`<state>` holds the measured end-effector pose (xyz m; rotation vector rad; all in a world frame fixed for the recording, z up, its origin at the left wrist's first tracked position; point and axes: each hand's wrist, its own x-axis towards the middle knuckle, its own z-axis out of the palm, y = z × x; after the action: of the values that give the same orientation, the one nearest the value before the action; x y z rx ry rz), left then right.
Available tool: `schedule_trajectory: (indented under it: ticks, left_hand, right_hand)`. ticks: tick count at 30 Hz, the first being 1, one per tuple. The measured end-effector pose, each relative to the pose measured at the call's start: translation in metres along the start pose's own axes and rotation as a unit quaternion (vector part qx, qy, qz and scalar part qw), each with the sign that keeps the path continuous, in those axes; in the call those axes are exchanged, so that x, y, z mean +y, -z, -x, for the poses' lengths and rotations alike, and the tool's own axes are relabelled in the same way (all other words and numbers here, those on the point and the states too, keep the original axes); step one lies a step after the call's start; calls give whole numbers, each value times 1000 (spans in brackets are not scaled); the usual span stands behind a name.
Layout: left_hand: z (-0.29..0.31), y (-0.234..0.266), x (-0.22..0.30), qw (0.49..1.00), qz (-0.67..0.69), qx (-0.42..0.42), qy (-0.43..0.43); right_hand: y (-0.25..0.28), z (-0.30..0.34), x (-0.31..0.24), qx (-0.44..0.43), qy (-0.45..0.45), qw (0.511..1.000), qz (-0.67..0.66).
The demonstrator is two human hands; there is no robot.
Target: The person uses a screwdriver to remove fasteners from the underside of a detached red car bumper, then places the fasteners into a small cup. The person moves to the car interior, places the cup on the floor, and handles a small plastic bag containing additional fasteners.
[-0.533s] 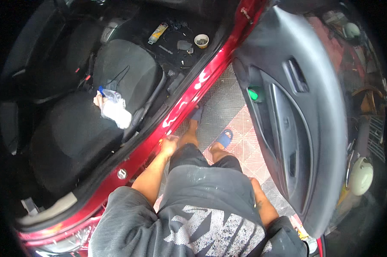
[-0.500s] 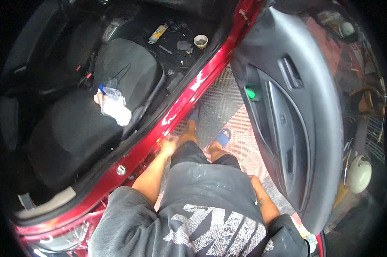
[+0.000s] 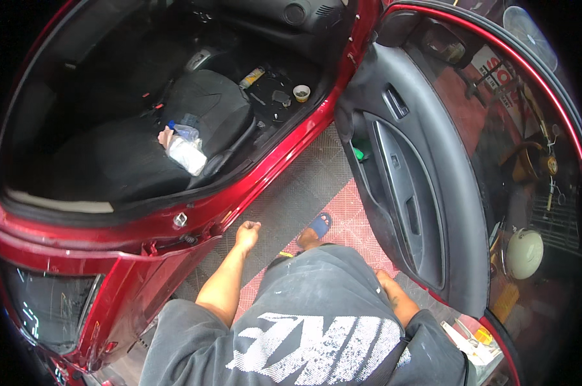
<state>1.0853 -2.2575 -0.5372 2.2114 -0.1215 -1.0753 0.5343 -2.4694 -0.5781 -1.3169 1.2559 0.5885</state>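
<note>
My left hand (image 3: pixel 247 234) hangs over the dark floor tiles, beside the red door sill (image 3: pixel 275 154) and apart from it. Its fingers are curled together, and whatever they might hold is hidden. My right hand (image 3: pixel 385 282) is low by my right side, close to the open door's black inner panel (image 3: pixel 426 167); its fingers are hidden by my dark shirt. On the dark front seat (image 3: pixel 204 96) lies a bundle of clear plastic and white material (image 3: pixel 187 156), with some blue and pinkish parts.
On the car floor are a yellow-and-grey tube (image 3: pixel 252 78) and a small cup (image 3: pixel 301 93) with grey contents. A green item (image 3: pixel 358 154) sits in the door pocket. Behind me to the left stands the opened red rear door (image 3: pixel 104 302). A round pale object (image 3: pixel 524 254) shows through the window.
The view has shifted back from the car, so more of both doors shows. My left hand has come away from the sill, over the floor. One foot shows now instead of two.
</note>
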Motion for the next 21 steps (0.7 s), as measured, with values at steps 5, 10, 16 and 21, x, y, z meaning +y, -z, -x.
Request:
schedule_trajectory:
  ticks: [5, 10, 16, 21]
  left_hand:
    - [74, 23, -84, 996, 84, -6, -37]
    - [144, 58, -281, 996, 60, 54, 31]
    - [241, 61, -408, 972, -69, -89, 206]
    - [199, 51, -391, 977, 35, -15, 211]
  right_hand:
    - [-23, -29, 51, -30, 3, 993, 118]
    - [-65, 41, -99, 90, 41, 957, 274]
    - [-74, 81, -144, 194, 192, 946, 177]
    - [-70, 77, -122, 230, 195, 939, 169]
